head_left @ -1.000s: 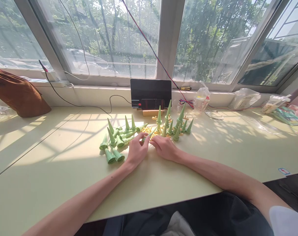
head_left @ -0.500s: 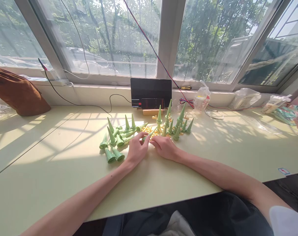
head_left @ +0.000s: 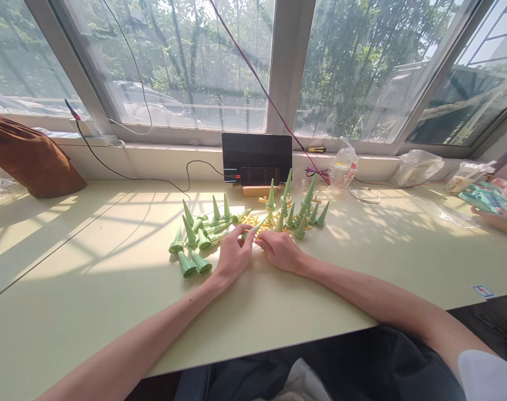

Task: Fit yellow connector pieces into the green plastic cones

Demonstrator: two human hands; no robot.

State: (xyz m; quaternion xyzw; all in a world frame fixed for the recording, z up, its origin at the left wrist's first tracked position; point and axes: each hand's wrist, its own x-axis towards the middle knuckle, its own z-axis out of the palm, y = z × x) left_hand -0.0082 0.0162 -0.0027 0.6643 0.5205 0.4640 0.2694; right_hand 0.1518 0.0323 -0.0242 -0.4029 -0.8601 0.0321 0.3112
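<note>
My left hand [head_left: 232,257] rests on the pale table [head_left: 111,289], fingers curled round a green cone-shaped spike [head_left: 256,228] that points up and to the right. My right hand [head_left: 281,250] lies just beside it, fingers bent down among small yellow plastic pieces [head_left: 252,221]; what it pinches is hidden. Left of my hands lie several green spikes [head_left: 197,239], some on their sides. Behind my hands stand several more green spikes [head_left: 297,209], upright with yellow parts fitted.
A dark tablet [head_left: 257,156] and a phone [head_left: 259,176] stand on a wooden holder at the windowsill. A brown bag [head_left: 32,159] sits far left. Plastic bags [head_left: 414,167] and cables lie at the right. Another person's hand [head_left: 498,220] holds a green packet at the right edge.
My hands have hardly moved. Another person's hand with a green packet has come further into view at the right edge.
</note>
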